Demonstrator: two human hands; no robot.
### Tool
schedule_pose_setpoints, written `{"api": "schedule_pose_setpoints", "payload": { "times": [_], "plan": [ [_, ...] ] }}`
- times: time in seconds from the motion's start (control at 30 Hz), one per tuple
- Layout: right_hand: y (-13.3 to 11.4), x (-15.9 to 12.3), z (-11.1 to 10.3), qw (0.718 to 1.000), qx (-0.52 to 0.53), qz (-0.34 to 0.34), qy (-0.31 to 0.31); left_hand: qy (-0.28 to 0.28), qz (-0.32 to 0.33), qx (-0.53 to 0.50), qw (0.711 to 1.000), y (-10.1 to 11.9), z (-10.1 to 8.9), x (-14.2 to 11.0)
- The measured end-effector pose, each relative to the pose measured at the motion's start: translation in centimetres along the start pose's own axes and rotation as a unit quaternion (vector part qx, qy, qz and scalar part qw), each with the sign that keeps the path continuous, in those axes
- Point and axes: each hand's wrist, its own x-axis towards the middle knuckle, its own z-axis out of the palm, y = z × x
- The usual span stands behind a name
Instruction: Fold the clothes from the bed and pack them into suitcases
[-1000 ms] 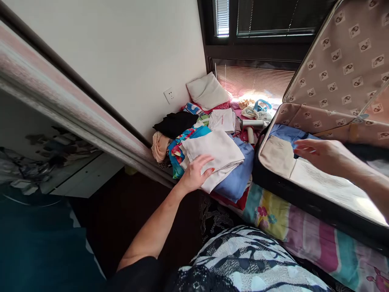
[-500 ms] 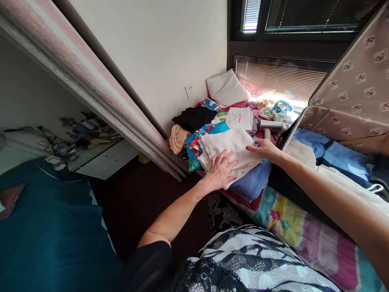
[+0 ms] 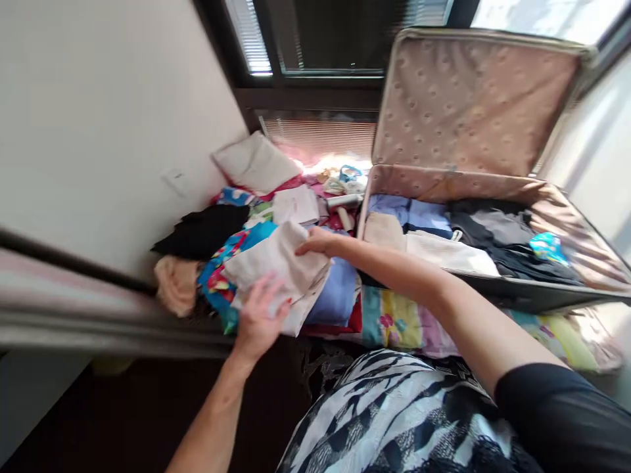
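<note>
A folded white garment (image 3: 269, 259) lies on a pile of clothes, its right part raised and bent. My right hand (image 3: 319, 242) grips its upper right edge, fingers closed around the fabric. My left hand (image 3: 262, 314), blurred by motion, is at the front of the garment with its fingers spread; whether it presses on the cloth I cannot tell. Beneath the garment are a folded blue garment (image 3: 335, 295) and a bright blue and red floral cloth (image 3: 213, 289). What kind of garment the white one is does not show.
An open suitcase (image 3: 493, 179) with folded clothes stands to the right, its lid raised against the window. Black clothing (image 3: 207, 230), a peach cloth (image 3: 176, 282) and a white pillow (image 3: 256, 161) lie on the left by the wall. A floral quilt (image 3: 407, 322) runs along the front.
The view has turned right, showing more of the suitcase. My right hand, resting on the garment before, now grips and lifts its edge. My left hand still has its fingers spread.
</note>
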Motion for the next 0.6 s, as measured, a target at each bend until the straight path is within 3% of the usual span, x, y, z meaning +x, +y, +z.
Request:
{"api": "schedule_pose_setpoints", "payload": {
  "times": [0.07, 0.1, 0.17, 0.23, 0.37, 0.43, 0.53, 0.6],
  "plan": [
    [0.2, -0.9, -0.2, 0.991, -0.066, -0.113, -0.021, 0.072, -0.023, 0.009, 0.997, -2.2, -1.1, 2.9],
    [0.4, -1.5, -0.1, 0.981, -0.099, -0.163, -0.032, 0.079, -0.042, 0.008, 0.996, -3.2, -1.5, 4.3],
    [0.7, -2.7, 0.4, 0.961, -0.161, -0.222, -0.041, 0.030, -0.087, -0.006, 0.996, -4.5, -2.3, 6.8],
    [1.0, -3.8, 1.0, 0.945, -0.202, -0.254, -0.047, -0.066, -0.125, -0.025, 0.990, -4.7, -2.8, 8.4],
    [1.3, -6.1, 1.1, 0.933, -0.175, -0.307, -0.064, -0.233, -0.159, -0.084, 0.956, -2.1, -4.0, 9.6],
    [1.2, -7.8, 0.5, 0.938, -0.128, -0.313, -0.077, -0.289, -0.175, -0.130, 0.932, -0.1, -4.8, 9.8],
    [0.4, -11.3, -1.4, 0.954, -0.053, -0.272, -0.114, -0.316, -0.175, -0.184, 0.914, 3.0, -5.6, 10.4],
    [-0.5, -14.0, -3.2, 0.965, 0.002, -0.213, -0.152, -0.297, -0.150, -0.199, 0.922, 5.2, -5.3, 11.4]
  ]
}}
